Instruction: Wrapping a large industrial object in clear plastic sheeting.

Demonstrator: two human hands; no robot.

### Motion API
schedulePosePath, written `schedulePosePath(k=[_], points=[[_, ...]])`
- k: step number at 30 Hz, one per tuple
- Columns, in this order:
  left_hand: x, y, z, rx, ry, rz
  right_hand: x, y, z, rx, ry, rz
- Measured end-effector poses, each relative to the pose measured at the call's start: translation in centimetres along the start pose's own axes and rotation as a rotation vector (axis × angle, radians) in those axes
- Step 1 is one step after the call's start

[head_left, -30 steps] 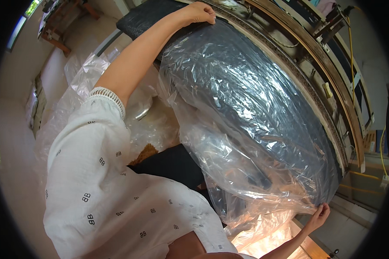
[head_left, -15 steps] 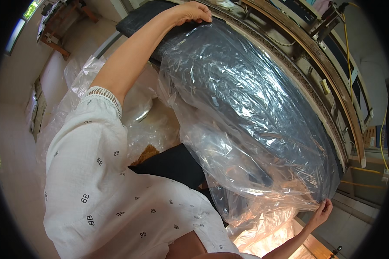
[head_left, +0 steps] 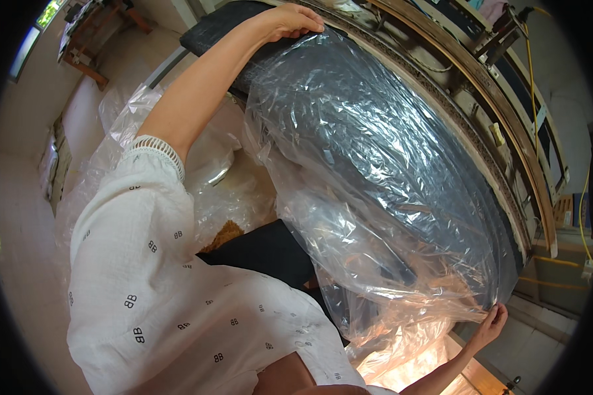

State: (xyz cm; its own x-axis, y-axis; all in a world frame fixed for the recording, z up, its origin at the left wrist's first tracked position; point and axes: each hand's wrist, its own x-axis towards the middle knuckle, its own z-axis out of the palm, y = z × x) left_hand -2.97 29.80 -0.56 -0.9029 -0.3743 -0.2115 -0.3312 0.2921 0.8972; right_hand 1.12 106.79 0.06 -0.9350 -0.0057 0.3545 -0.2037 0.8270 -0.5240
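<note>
A large sheet of clear plastic film (head_left: 389, 158) lies wrinkled and shiny across a long dark padded surface (head_left: 211, 29). My left hand (head_left: 295, 22) pinches the film's far left corner near the back edge of that surface. Over at the right end, my right hand (head_left: 491, 327) grips the opposite corner between thumb and fingers. Between the two hands the film is stretched along the back edge, while its near part sags in loose folds toward my lap. More film hangs in a glowing, crumpled heap (head_left: 408, 355) below, close to my right forearm.
Behind the dark surface runs a machine frame with a long wooden rail (head_left: 468, 69) and a yellow cable (head_left: 529, 79). Crumpled clear plastic (head_left: 224, 204) lies on the floor at left. A wooden table (head_left: 89, 49) stands at the far left.
Both hands keep their hold on the film corners and have barely moved. The film's folds and reflections have shifted slightly.
</note>
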Motion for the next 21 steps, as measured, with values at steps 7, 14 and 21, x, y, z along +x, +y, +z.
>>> schedulePosePath(k=[7,14,21], points=[[-1.3,0.9,0.4,-0.011,-0.041,-0.031,0.0,-0.8,0.1,-0.006,0.0,-0.007],[-0.9,0.5,0.4,0.055,-0.009,-0.017,0.1,-0.8,0.2,0.004,-0.007,0.002],[-1.5,1.0,0.4,-0.028,-0.114,0.007,-0.1,-0.3,-0.3,-0.007,-0.005,0.004]])
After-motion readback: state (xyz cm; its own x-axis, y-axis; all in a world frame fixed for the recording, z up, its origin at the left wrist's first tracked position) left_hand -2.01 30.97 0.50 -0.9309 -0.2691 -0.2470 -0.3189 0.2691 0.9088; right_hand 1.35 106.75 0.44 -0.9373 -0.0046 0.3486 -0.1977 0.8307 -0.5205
